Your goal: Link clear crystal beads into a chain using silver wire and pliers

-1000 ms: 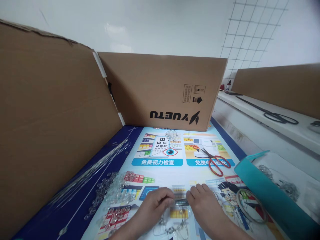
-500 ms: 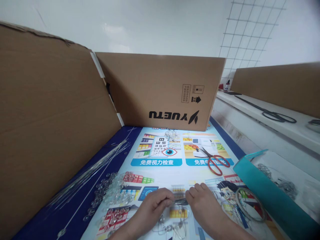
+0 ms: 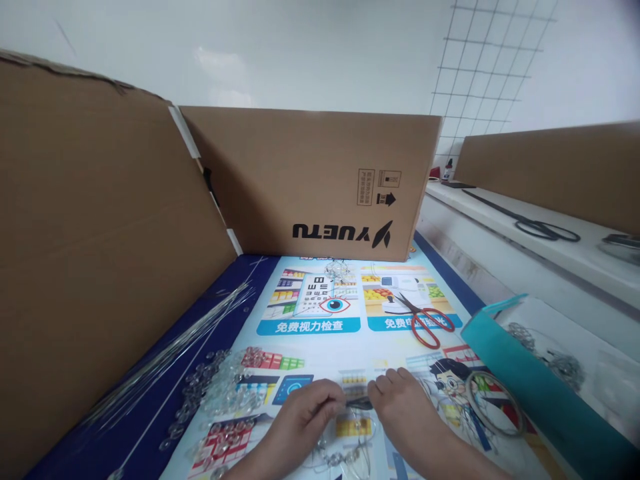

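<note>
My left hand (image 3: 313,415) is closed in a pinch at the lower middle, beside a thin wire strung with clear beads (image 3: 345,457). The wire curves in a loop below both hands, and what lies between the left fingertips is too small to see clearly. My right hand (image 3: 407,407) is a closed fist around a dark, narrow metal tool that looks like slim pliers (image 3: 359,403). The tool's tip points left and reaches the left fingertips. Most of its handle is hidden in the fist.
Loose clear beads (image 3: 225,393) and a bundle of straight wires (image 3: 175,353) lie left. Red-handled scissors (image 3: 425,320) lie beyond the right hand. At right are a wire coil (image 3: 500,427) and a teal box (image 3: 540,387) containing wire pieces. Cardboard panels (image 3: 310,180) stand behind and left.
The whole view has shifted slightly to the left. Both hands keep nearly the same grip and place over the beaded wire.
</note>
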Demonstrator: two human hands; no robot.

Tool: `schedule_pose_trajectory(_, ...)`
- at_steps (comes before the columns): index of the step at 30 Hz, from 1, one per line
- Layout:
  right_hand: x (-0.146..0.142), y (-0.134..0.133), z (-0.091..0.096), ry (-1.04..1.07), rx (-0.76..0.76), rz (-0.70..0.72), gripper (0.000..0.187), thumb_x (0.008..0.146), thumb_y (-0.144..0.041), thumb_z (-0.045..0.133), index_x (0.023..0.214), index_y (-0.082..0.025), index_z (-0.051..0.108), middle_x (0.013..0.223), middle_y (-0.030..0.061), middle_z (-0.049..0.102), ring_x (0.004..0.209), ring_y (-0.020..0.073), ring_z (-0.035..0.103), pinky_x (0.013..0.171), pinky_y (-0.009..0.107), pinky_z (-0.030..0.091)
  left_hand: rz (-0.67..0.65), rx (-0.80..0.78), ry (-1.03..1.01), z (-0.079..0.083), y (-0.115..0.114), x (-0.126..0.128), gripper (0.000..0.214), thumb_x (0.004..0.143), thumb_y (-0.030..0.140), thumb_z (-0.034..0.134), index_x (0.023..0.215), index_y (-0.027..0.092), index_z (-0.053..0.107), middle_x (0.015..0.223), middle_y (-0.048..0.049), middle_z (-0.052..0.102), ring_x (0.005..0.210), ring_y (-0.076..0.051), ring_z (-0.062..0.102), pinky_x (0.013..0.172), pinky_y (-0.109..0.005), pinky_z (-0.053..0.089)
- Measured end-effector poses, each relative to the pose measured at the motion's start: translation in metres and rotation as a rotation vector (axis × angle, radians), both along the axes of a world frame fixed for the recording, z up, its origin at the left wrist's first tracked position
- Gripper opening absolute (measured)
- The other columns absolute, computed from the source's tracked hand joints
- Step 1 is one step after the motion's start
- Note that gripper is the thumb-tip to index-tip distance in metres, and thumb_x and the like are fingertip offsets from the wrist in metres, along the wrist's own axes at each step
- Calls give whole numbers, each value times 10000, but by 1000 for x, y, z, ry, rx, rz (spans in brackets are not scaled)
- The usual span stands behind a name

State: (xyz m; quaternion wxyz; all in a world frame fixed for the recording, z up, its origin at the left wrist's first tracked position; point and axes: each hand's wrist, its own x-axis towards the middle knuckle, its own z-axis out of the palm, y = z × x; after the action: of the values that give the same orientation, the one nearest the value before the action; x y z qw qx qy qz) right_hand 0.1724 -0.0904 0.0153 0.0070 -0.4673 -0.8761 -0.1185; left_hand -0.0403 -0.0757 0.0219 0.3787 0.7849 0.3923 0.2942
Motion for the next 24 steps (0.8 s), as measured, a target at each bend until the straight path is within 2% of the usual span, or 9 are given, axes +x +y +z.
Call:
schedule_pose_trajectory(11,-5,-3,5,-26,17,-18,83,760,-145,612,798,-161,540,728,43,537,692,202,435,619,359,242,132,-12,30,-5,-2,6,103,830,172,485,781,197,572,704,18,597,649,-120,541,610,-185,399)
schedule_pose_trajectory(24,-5,-3,9,-42,-29,-42,90,762,-144,613,827,-161,553,748,44,556,713,211,457,634,368,267,103,74,67,-7,-9,8,115,867,195,454,852,218,566,800,8,629,724,-124,579,671,-197,432)
